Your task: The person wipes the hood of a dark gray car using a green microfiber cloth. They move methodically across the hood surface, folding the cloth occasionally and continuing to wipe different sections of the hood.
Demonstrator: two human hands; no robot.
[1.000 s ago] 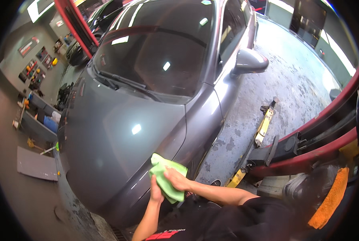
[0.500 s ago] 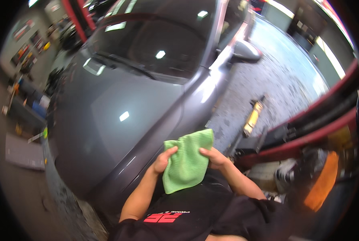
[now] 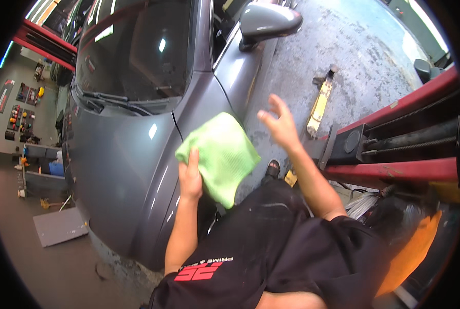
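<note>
A light green microfiber cloth hangs over the front fender of a dark grey car. My left hand grips the cloth at its left side, thumb on top and the other fingers hidden beneath it. To the right of the cloth, my right hand is raised with its fingers apart and nothing in it. The car's side mirror stands beyond that hand, and its windshield lies farther off to the left.
A yellow lift arm lies on the worn grey floor at right. Close on my right stands a red lift post, with an orange cloth near it. Tools hang on the left wall; a grey panel lies on the floor.
My right hand has let go of the cloth and moved up and away to the right. The left hand keeps hold of it. My view has shifted toward the car's side.
</note>
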